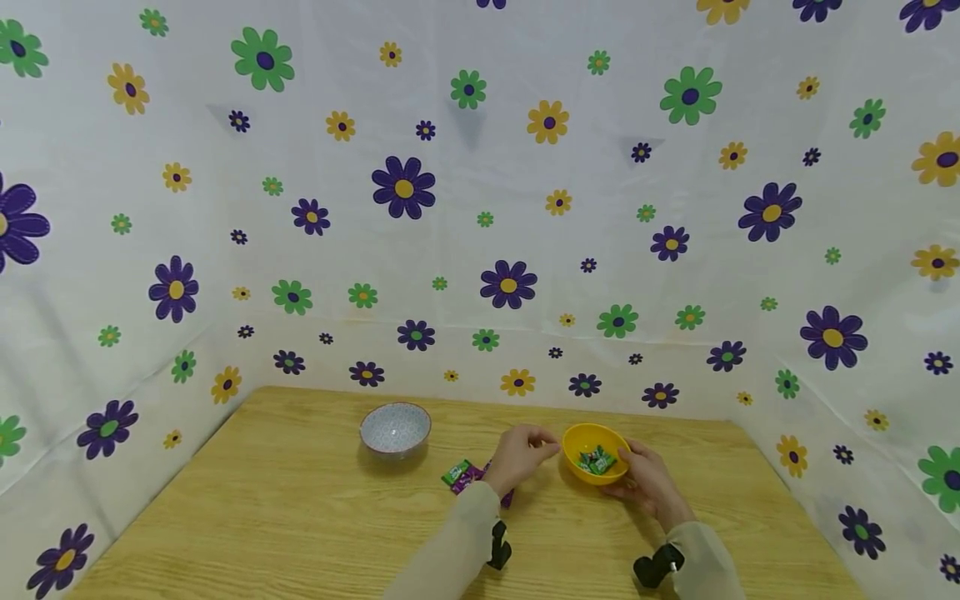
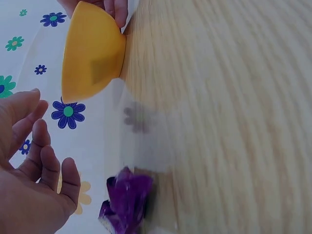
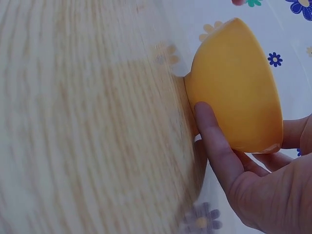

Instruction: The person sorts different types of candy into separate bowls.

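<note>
My right hand (image 1: 651, 483) holds a yellow bowl (image 1: 588, 435) by its right side, thumb at the rim and fingers along the lower wall. The bowl stands on the table, with several green-wrapped candies (image 1: 597, 460) inside. Left of the bowl is my left hand (image 1: 519, 457), thumb and forefinger close together, the other fingers loosely bent. Nothing shows between its fingers in the left wrist view. Under and beside this hand lie purple-wrapped candies (image 1: 468, 477) and a green-wrapped candy (image 1: 456, 472), partly hidden by the wrist. One purple wrapper (image 2: 127, 199) appears below the fingers.
A patterned grey-blue bowl (image 1: 396, 425) with a reddish rim stands at the back left of the wooden table (image 1: 300, 500). White flower-print sheeting (image 1: 450, 250) encloses the table at the back and both sides. Each wrist carries a black strap mount (image 1: 658, 567).
</note>
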Action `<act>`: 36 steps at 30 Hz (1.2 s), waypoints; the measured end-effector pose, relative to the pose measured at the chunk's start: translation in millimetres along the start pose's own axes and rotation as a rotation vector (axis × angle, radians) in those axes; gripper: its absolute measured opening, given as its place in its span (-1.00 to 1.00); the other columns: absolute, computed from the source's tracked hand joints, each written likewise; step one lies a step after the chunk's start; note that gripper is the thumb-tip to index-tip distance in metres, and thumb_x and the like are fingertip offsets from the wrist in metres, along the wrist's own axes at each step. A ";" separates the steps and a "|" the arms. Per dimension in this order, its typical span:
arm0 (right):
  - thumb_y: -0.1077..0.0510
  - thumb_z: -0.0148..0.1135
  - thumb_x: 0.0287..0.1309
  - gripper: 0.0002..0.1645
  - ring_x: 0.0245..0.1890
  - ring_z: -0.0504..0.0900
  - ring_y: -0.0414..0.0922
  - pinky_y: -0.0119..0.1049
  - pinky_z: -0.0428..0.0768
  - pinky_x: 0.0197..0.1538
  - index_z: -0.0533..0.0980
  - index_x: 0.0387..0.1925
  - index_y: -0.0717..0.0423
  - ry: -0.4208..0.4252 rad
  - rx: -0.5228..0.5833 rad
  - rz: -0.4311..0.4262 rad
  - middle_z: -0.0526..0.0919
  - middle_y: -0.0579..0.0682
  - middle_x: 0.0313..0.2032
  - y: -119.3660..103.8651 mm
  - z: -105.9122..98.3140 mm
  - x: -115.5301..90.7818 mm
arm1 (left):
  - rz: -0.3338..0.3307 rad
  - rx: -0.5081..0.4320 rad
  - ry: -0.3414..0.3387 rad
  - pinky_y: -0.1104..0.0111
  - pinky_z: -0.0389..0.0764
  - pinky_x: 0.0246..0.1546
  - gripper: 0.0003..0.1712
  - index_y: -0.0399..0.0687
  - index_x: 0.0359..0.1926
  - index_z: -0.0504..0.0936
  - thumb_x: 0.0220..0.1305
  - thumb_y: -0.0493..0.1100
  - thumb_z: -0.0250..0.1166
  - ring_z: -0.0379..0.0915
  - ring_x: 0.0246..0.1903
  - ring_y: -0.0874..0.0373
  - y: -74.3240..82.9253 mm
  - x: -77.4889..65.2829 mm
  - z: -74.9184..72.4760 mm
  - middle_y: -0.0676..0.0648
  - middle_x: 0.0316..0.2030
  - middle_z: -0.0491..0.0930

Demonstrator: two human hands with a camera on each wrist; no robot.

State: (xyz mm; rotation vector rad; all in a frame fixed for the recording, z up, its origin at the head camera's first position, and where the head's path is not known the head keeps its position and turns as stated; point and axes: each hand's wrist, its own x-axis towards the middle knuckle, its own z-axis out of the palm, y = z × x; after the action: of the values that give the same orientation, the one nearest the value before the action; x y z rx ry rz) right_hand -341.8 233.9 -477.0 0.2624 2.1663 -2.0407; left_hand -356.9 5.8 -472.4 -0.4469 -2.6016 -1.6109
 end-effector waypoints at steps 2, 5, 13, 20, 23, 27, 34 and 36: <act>0.12 -0.24 0.53 -0.38 0.15 0.40 0.20 -0.05 0.68 -0.08 0.01 0.48 0.29 -0.001 0.001 -0.002 0.21 0.42 0.34 0.3 0.3 0.0 | 0.013 0.009 0.008 0.45 0.33 -0.49 -0.88 0.01 -0.26 0.76 0.29 -0.10 0.33 0.31 -0.44 0.23 -0.9 -2.0 -5.3 0.09 -0.46 0.54; 0.13 -0.24 0.53 -0.38 0.16 0.39 0.21 -0.04 0.68 -0.07 0.01 0.49 0.27 0.000 0.004 0.000 0.20 0.42 0.35 1.0 0.5 0.7 | 0.028 0.015 0.021 0.46 0.33 -0.49 -0.89 0.02 -0.26 0.76 0.29 -0.10 0.33 0.31 -0.44 0.24 -3.4 -5.0 -12.0 0.10 -0.47 0.53; 0.13 -0.24 0.53 -0.36 0.20 0.34 0.23 -0.05 0.68 -0.06 -0.03 0.52 0.21 -0.005 0.008 0.016 0.14 0.40 0.39 3.3 -1.3 0.3 | 0.080 0.018 0.031 0.46 0.37 -0.49 -0.87 -0.04 -0.22 0.74 0.30 -0.11 0.32 0.32 -0.47 0.25 -15.1 -14.2 -29.9 0.09 -0.47 0.54; 0.13 -0.24 0.52 -0.36 0.18 0.38 0.23 -0.07 0.68 -0.06 -0.03 0.51 0.23 -0.019 -0.011 0.009 0.16 0.41 0.37 2.4 -1.5 -0.9 | 0.123 0.051 0.029 0.43 0.44 -0.41 -0.79 -0.07 -0.14 0.73 0.32 -0.08 0.30 0.37 -0.44 0.26 -26.2 -21.0 -51.7 0.10 -0.37 0.61; 0.14 -0.24 0.52 -0.35 0.15 0.41 0.21 -0.08 0.68 -0.07 -0.03 0.51 0.24 -0.023 -0.014 0.001 0.17 0.42 0.37 1.5 -2.0 -0.3 | 0.136 0.059 0.023 0.43 0.45 -0.40 -0.79 -0.10 -0.13 0.72 0.32 -0.10 0.30 0.38 -0.44 0.26 -29.4 -22.0 -61.7 0.08 -0.35 0.62; 0.14 -0.23 0.51 -0.35 0.14 0.43 0.20 -0.08 0.69 -0.08 -0.03 0.51 0.25 -0.030 -0.018 -0.007 0.18 0.43 0.36 0.8 -2.5 0.6 | 0.102 0.034 -0.008 0.45 0.44 -0.44 -0.78 -0.11 -0.10 0.71 0.32 -0.10 0.30 0.36 -0.46 0.26 -35.3 -23.6 -72.6 0.06 -0.40 0.59; 0.13 -0.23 0.52 -0.35 0.19 0.37 0.23 -0.08 0.68 -0.07 -0.04 0.52 0.22 -0.035 -0.010 0.013 0.15 0.41 0.38 0.3 -2.0 0.3 | 0.051 0.080 -0.121 0.41 0.39 -0.41 -0.73 -0.12 0.01 0.67 0.31 -0.20 0.30 0.34 -0.40 0.17 -40.4 -32.2 -91.2 -0.03 -0.36 0.54; 0.13 -0.23 0.52 -0.35 0.21 0.35 0.23 -0.07 0.68 -0.06 -0.04 0.52 0.21 -0.033 -0.005 0.017 0.14 0.40 0.38 0.2 -1.5 0.0 | 0.037 0.107 -0.152 0.39 0.39 -0.41 -0.70 -0.10 0.06 0.66 0.32 -0.20 0.28 0.34 -0.36 0.15 -42.2 -34.6 -96.4 -0.03 -0.33 0.53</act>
State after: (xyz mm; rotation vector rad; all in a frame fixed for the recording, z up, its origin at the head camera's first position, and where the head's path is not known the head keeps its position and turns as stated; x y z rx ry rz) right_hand -341.7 235.4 -477.1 0.2440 2.1424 -2.0156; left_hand -345.7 -104.3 -471.7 -0.6294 -2.7538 -1.4723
